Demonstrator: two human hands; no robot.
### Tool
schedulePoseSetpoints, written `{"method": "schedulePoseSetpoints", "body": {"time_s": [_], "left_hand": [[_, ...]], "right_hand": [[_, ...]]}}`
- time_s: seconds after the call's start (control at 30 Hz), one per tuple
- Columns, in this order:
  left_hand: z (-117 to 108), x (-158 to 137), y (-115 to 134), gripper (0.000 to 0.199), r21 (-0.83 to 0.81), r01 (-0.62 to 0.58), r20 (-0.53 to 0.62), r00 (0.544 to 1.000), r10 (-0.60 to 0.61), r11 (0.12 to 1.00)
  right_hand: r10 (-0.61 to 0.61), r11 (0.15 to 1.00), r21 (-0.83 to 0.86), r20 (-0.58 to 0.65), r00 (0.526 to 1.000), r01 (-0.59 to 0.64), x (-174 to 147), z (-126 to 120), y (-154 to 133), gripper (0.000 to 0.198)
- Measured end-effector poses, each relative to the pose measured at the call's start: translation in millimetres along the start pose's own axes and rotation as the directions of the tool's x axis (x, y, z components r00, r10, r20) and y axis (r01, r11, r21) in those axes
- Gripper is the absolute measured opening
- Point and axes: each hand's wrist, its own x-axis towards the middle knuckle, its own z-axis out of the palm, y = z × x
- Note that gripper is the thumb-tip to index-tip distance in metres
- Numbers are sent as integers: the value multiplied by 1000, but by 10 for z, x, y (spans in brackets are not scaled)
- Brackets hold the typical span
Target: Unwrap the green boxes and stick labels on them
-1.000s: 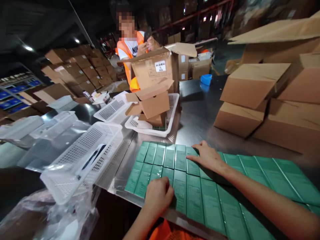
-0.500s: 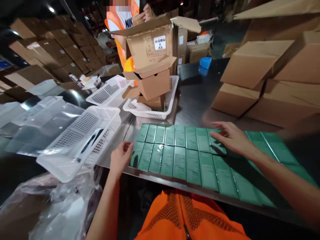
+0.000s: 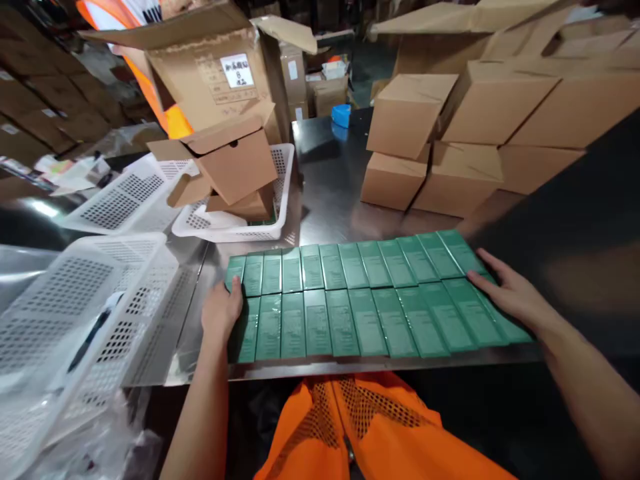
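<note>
Two rows of shiny green boxes (image 3: 327, 320) lie side by side on the metal table, their long sides touching. At the left end of the rows is my left hand (image 3: 221, 308), fingers bent a little and thumb apart, resting against the end boxes. My right hand (image 3: 505, 287) touches the right end of the rows, with its fingers stretched along the far corner and the thumb spread on top. Neither hand has closed around a single box. The outer fingers of my left hand are partly hidden.
White perforated baskets (image 3: 145, 293) stand on the left. Another white basket (image 3: 287, 193) holds an open small carton (image 3: 237, 167). Behind it is a large open carton (image 3: 200, 87). Brown cartons (image 3: 470, 167) are stacked at the back right, and a blue container (image 3: 341, 115) sits farther back.
My right hand has moved from above the rows to their right end. My left hand now touches the left end. The view has turned right, and the rows look straighter.
</note>
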Motion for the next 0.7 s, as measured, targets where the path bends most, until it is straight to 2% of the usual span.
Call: {"method": "schedulePoseSetpoints", "body": {"time_s": [0.1,0.17,0.33,0.47,0.6,0.7], "left_hand": [[27,-12,90,58,69,36,-9,999,-35,997],[25,-20,106,57,94,43,-12,999,-42,995],[-14,15,37,52,123,91,-27,996,-88,988],[-57,153,-152,43,118,169,-67,984,-162,978],[-146,309,-385,43,93,229,-101,970,-219,969],[-229,390,-509,42,74,253,-115,963,-244,965]], "right_hand": [[25,988,150,56,998,-33,-36,8,-39,63],[55,983,174,72,996,-67,-53,-16,-73,64],[105,984,136,60,993,-113,-102,33,-210,79],[168,984,44,64,984,-171,-99,253,-272,95],[62,998,30,58,996,-64,-54,586,-235,101],[-67,998,23,66,996,65,-56,811,-156,94]]}}
